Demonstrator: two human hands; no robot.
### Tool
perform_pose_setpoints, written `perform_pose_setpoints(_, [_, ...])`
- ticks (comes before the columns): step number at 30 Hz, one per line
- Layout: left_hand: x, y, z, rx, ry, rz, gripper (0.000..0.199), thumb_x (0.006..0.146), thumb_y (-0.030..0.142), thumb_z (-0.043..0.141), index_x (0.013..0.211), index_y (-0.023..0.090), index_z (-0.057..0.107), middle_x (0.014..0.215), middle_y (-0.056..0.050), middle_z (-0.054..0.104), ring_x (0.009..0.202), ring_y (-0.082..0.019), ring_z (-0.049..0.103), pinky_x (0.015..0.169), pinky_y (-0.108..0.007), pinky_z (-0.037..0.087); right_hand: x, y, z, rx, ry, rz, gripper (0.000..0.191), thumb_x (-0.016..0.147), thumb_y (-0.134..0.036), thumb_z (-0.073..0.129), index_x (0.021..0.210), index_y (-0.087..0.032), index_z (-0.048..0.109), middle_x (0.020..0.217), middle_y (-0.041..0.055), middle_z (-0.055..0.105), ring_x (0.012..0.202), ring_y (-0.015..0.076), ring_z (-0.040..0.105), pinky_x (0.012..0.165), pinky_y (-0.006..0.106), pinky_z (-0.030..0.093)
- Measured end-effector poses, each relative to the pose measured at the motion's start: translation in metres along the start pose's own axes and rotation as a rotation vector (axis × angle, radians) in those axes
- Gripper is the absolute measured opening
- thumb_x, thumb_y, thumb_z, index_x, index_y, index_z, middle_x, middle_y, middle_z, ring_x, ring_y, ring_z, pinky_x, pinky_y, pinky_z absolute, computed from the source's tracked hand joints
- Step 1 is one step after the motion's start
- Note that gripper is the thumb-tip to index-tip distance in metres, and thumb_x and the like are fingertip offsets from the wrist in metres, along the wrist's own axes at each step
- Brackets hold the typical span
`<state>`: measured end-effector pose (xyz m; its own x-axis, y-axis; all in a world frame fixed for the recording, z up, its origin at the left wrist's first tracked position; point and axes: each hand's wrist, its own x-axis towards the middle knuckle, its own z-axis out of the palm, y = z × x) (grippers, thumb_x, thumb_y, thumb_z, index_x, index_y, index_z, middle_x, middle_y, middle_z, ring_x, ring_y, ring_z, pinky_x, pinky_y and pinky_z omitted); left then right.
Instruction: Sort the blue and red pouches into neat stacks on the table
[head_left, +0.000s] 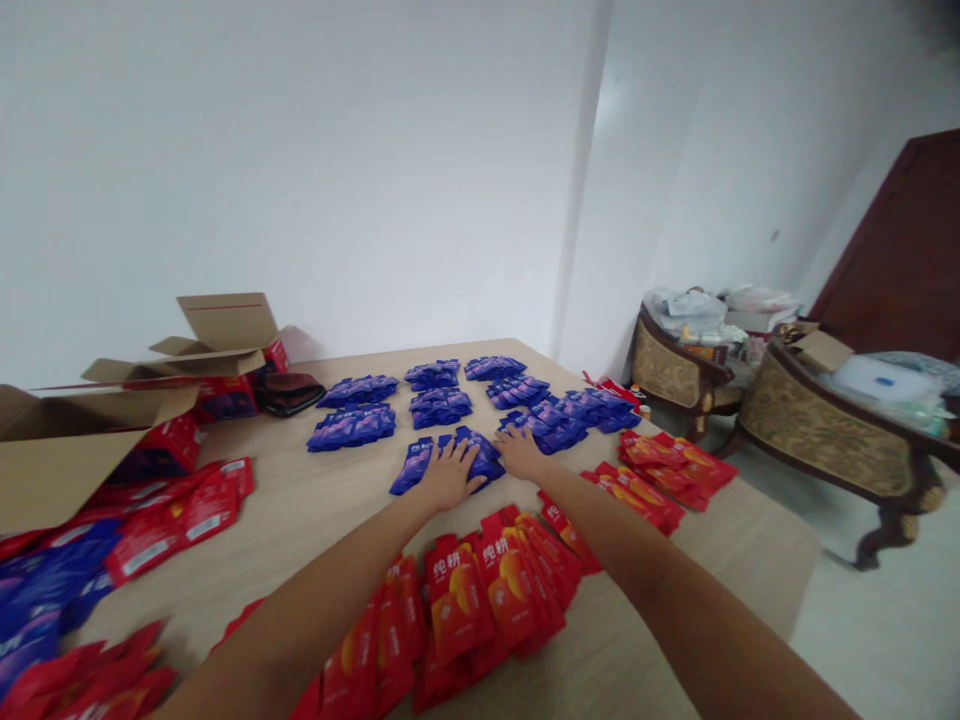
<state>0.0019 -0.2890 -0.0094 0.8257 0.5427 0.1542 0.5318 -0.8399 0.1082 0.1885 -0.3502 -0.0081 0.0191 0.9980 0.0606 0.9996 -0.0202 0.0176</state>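
Observation:
My left hand (450, 474) lies flat with fingers spread on a small pile of blue pouches (414, 466) in the middle of the table. My right hand (519, 452) rests at the right edge of the same pile, fingers stretched out, close to a neighbouring pile of blue pouches (551, 425). Behind them, several more blue pouch piles (440, 407) stand in rows. Under and between my forearms lies a spread of red pouches (457, 595) with orange and yellow printing. Part of that spread is hidden by my left forearm.
Open cardboard boxes (75, 455) line the table's left side, with a dark brown wallet-like item (291, 393) beside them. Red pouches (187, 515) lie in front of the boxes. More red pouch piles (675, 465) sit at the right. Two patterned armchairs (840, 430) piled with bags stand beyond the table.

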Motion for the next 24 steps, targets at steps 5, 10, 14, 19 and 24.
perform_pose_setpoints(5, [0.003, 0.0, -0.005, 0.003, 0.031, 0.038, 0.064, 0.088, 0.058, 0.041, 0.139, 0.019, 0.042, 0.146, -0.017, 0.039, 0.137, -0.037, 0.028, 0.11, -0.059, 0.012, -0.008, 0.024, -0.01, 0.033, 0.112, 0.044, 0.053, 0.088, -0.012, 0.035, 0.139, -0.022, 0.042, 0.146, 0.0063, 0.039, 0.135, 0.0223, 0.03, 0.11, 0.044, 0.023])
perform_pose_setpoints(10, [0.025, 0.017, -0.012, -0.026, 0.058, 0.065, 0.061, 0.093, 0.055, 0.031, 0.14, 0.018, 0.039, 0.147, -0.015, 0.038, 0.136, -0.032, 0.032, 0.11, -0.052, 0.022, -0.019, 0.099, -0.017, 0.037, 0.184, 0.287, 0.057, 0.082, -0.001, 0.03, 0.137, -0.006, 0.044, 0.137, 0.017, 0.048, 0.127, 0.0221, 0.041, 0.106, 0.033, 0.029])
perform_pose_setpoints(14, [0.054, 0.035, -0.009, -0.054, 0.084, 0.08, 0.055, 0.096, 0.045, 0.028, 0.139, 0.014, 0.039, 0.145, -0.014, 0.041, 0.135, -0.027, 0.035, 0.112, -0.045, 0.024, -0.022, 0.15, -0.016, 0.025, 0.154, 0.414, 0.054, 0.08, -0.001, 0.035, 0.131, -0.006, 0.052, 0.128, 0.0189, 0.055, 0.12, 0.0256, 0.047, 0.103, 0.036, 0.032])
perform_pose_setpoints(19, [0.078, 0.045, 0.001, -0.076, 0.075, 0.07, 0.053, 0.097, 0.044, 0.026, 0.138, 0.016, 0.041, 0.145, -0.013, 0.042, 0.135, -0.026, 0.036, 0.111, -0.047, 0.027, -0.001, 0.181, -0.016, -0.014, 0.112, 0.417, 0.044, 0.087, -0.011, 0.038, 0.122, -0.025, 0.063, 0.138, 0.0097, 0.048, 0.127, 0.0293, 0.039, 0.102, 0.045, 0.032])
perform_pose_setpoints(24, [0.079, 0.044, 0.003, -0.058, 0.038, 0.082, 0.052, 0.097, 0.046, 0.022, 0.138, 0.019, 0.04, 0.147, -0.009, 0.04, 0.136, -0.023, 0.033, 0.112, -0.047, 0.025, 0.025, 0.2, -0.009, -0.042, -0.007, 0.406, 0.04, 0.089, -0.019, 0.043, 0.115, -0.039, 0.065, 0.146, 0.0008, 0.039, 0.133, 0.0338, 0.03, 0.103, 0.058, 0.026])
